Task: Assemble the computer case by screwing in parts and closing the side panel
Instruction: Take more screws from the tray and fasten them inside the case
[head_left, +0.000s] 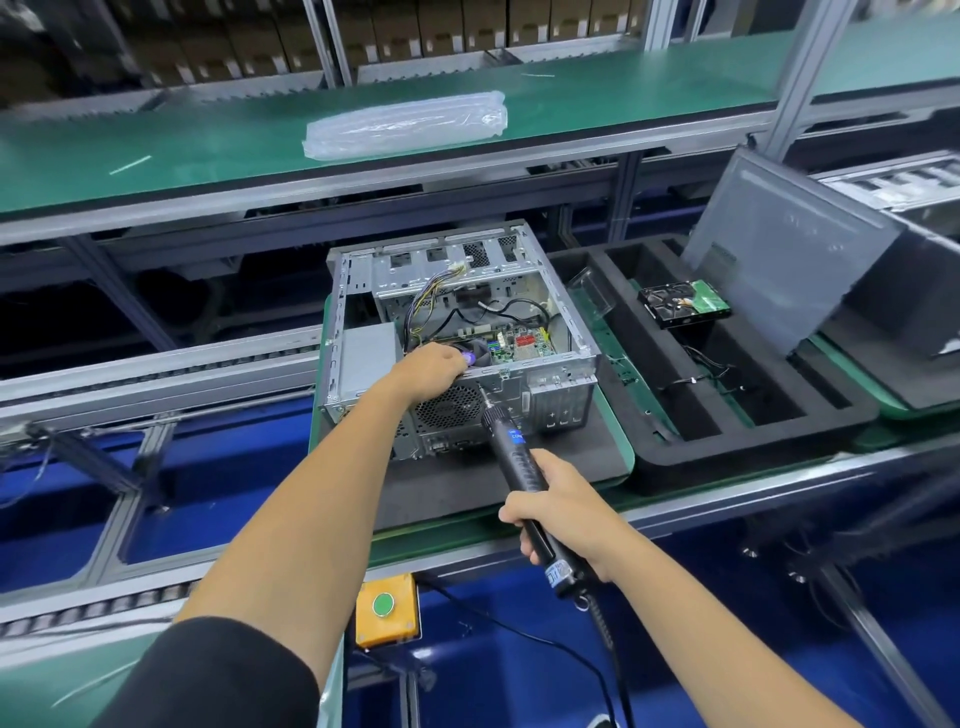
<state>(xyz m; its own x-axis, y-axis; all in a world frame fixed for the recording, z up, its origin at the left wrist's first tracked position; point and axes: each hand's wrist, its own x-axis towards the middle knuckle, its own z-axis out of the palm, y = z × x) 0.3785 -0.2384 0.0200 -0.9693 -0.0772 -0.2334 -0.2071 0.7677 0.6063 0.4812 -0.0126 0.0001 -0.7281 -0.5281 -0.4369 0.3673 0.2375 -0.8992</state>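
Open silver metal computer case (457, 332) steadied by left hand (434, 370), fingers curled over rear edge; black electric screwdriver (519, 462) clenched in right hand (563, 512), bit best kept square to screw.

Bright, even overhead light, soft shadows. Glare on plastic bag (405, 123). Strong fisheye bending at edges; top shelves (260, 47) and corners blurred, centre sharp.

Plastic bag (405, 123) on shelf (156, 150) (green-topped), yellow button box (387, 608).
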